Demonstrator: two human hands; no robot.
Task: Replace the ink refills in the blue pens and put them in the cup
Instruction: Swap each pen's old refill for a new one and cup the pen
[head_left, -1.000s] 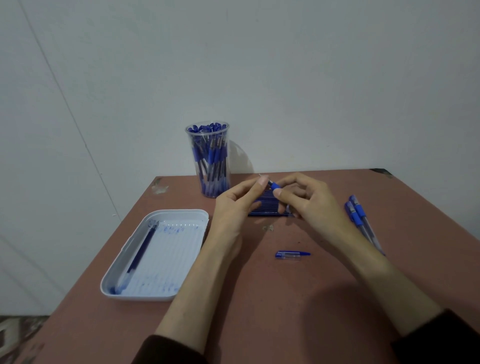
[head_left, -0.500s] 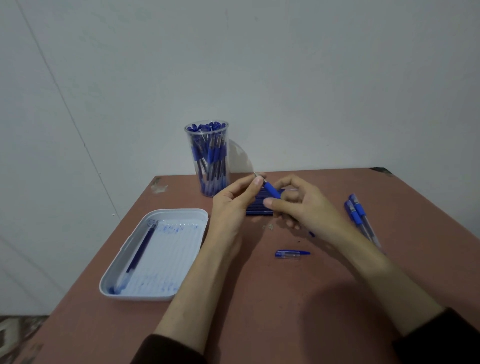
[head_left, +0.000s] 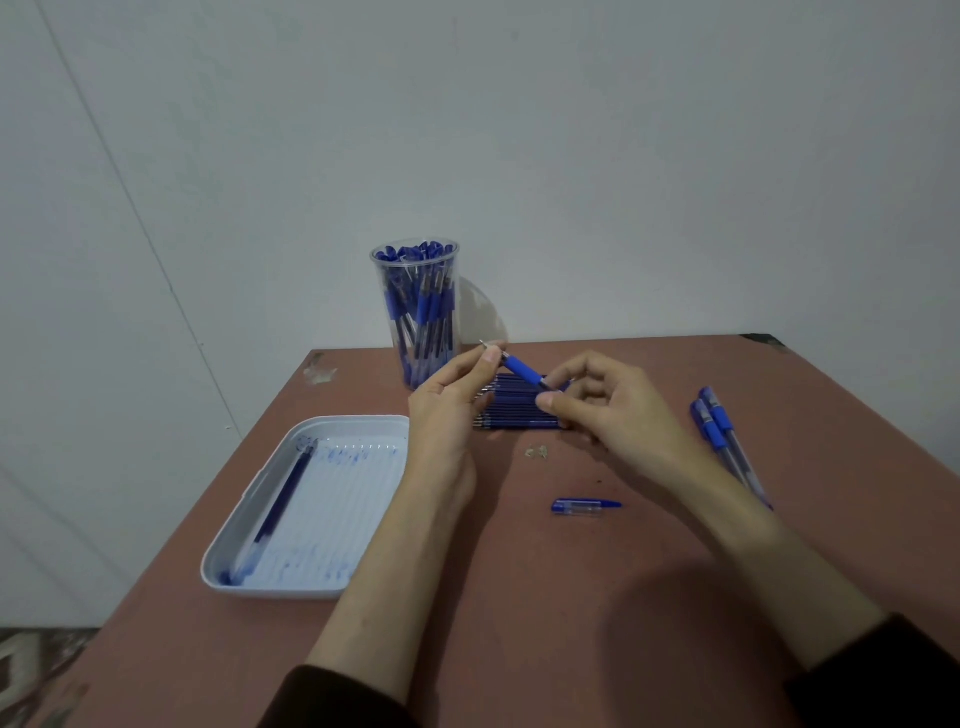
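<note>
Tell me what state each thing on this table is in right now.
Cup: upright, packed with pens.
Held pen: uncapped, raised, tilted.
Left hand: pinches its tip end.
Right hand: pinches its barrel.
Pen cap: off, lying loose.
Tray: ink-smeared, holds one refill.
Two pens: lying side by side.
Refill stack: lying flat.

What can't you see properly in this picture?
Head view.
The held pen: back end hidden inside the right hand.
The refill stack: partly behind the left hand and right hand; count unclear.
The cup: pens too crowded to count.
The spare pens: ends behind the right forearm.
</note>
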